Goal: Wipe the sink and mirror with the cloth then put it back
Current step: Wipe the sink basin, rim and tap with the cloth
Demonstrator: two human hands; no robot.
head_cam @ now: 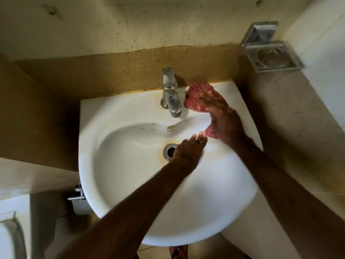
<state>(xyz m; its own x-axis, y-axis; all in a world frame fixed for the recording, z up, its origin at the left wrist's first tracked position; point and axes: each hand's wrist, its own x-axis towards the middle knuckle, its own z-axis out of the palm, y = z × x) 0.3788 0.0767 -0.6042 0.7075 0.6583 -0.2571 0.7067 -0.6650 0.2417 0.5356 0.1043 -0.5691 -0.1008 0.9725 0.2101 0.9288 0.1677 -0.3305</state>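
A white sink (119,176) fills the middle of the head view, with rust-coloured stains around its drain (169,150). A red checked cloth (196,94) lies on the sink's back right rim, just right of the tap (170,92). My right hand (222,120) presses flat on the cloth, fingers spread over it. A corner of the cloth shows below the palm. My left hand (188,152) hovers over the basin beside the drain, fingers loosely extended and holding nothing. No mirror is in view.
A metal soap holder (270,53) is fixed to the wall at the upper right. A brown tiled band runs behind the sink. A pipe fitting (79,195) sticks out under the sink's left edge. A white fixture sits at the lower left.
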